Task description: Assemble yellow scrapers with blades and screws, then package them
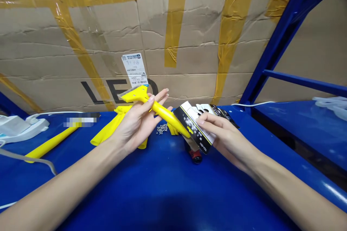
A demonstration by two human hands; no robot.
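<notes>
My left hand [137, 121] holds a yellow scraper [166, 114] with its thumb over the neck, the other fingers partly stretched behind it. The scraper's wide head and clear-looking blade edge point to the upper left. Between the thumb and fingers of my right hand [226, 131] is a black and white packaging card [195, 134], tilted against the lower end of the scraper handle. Whether the handle passes through the card cannot be made out. Under my left hand lie several yellow handles [108, 130], partly covered by it.
Small loose screws [162, 128] and a red and black tool [197, 157] lie on the blue shelf [151, 195]. More cards [223, 113] are behind my right hand. At left are a carded yellow scraper [51, 142] and a white power strip [29, 130]. A taped cardboard box [108, 50] stands behind.
</notes>
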